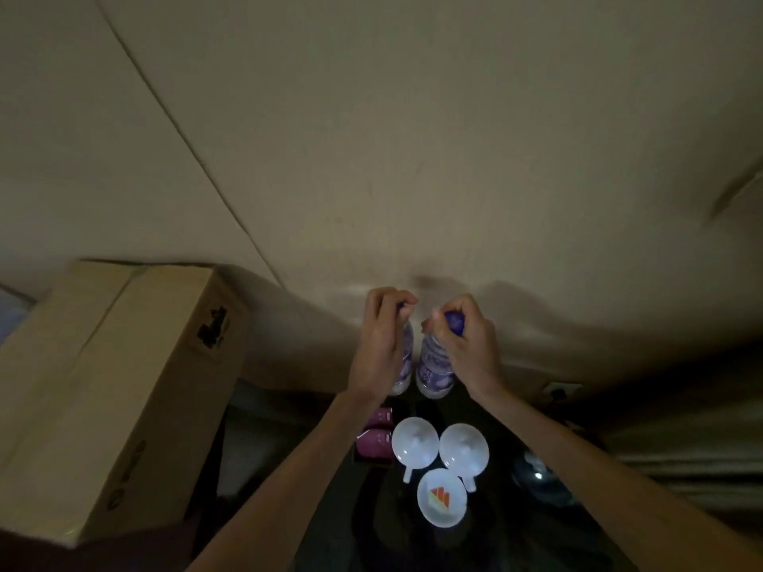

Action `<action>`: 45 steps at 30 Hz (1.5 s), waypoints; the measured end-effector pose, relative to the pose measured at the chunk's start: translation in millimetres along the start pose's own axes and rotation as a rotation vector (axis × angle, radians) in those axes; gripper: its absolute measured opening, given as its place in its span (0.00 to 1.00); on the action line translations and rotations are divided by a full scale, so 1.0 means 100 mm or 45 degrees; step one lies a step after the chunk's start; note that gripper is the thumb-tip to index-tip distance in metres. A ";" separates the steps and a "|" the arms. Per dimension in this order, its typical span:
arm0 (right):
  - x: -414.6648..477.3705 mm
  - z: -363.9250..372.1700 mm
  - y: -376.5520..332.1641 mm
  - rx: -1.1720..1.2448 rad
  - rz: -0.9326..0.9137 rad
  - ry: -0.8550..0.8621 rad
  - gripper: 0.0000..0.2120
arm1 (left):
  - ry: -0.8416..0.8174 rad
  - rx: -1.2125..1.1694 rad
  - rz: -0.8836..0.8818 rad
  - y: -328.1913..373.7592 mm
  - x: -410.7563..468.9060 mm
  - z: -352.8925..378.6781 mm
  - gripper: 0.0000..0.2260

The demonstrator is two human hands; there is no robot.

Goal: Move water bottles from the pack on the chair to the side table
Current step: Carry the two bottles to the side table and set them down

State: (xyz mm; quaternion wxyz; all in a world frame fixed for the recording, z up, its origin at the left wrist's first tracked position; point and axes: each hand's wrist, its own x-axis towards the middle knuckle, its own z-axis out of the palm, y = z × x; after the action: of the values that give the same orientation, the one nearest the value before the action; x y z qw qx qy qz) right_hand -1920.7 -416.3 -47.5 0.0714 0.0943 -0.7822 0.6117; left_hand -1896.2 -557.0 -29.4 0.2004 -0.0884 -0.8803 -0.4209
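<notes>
Two clear water bottles with purple labels and purple caps stand side by side at the back of a dark side table (322, 509), close to the wall. My left hand (380, 344) grips the neck and cap of the left bottle (404, 365). The right bottle (433, 369) is held the same way by my right hand (466, 344), with its purple cap showing between the fingers. Both bottles are upright; whether their bases touch the tabletop is too dim to tell. The pack and the chair are out of view.
A large cardboard box (111, 386) stands at the left. On the table sit two white cups (415, 441) (464, 450), a white lid with a coloured logo (441, 497), pink containers (373, 441) and a dark rounded object (536, 476) at the right. The wall is just behind.
</notes>
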 end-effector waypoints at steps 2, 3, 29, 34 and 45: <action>-0.04 0.10 0.30 -0.025 0.052 0.011 0.06 | -0.002 0.024 -0.030 -0.20 -0.07 0.18 0.15; -0.06 0.14 0.43 -0.034 0.073 0.012 0.06 | 0.003 0.022 -0.057 -0.29 -0.11 0.26 0.15; -0.35 0.07 1.23 -0.292 -0.117 -0.488 0.11 | -0.278 0.171 -0.020 -0.83 -0.85 0.58 0.18; -0.30 -0.08 1.17 -0.583 -0.093 -0.662 0.17 | -0.360 0.220 -0.056 -0.80 -0.83 0.58 0.19; -0.26 -0.15 1.03 -0.728 0.223 -0.827 0.21 | -0.724 0.114 -0.333 -0.80 -0.75 0.44 0.20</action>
State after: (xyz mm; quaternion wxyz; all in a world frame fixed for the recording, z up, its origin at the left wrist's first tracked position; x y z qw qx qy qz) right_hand -1919.3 -375.9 -146.9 -0.2070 0.1914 -0.9070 0.3129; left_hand -1866.4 -572.5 -142.4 -0.1058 -0.0796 -0.9225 -0.3625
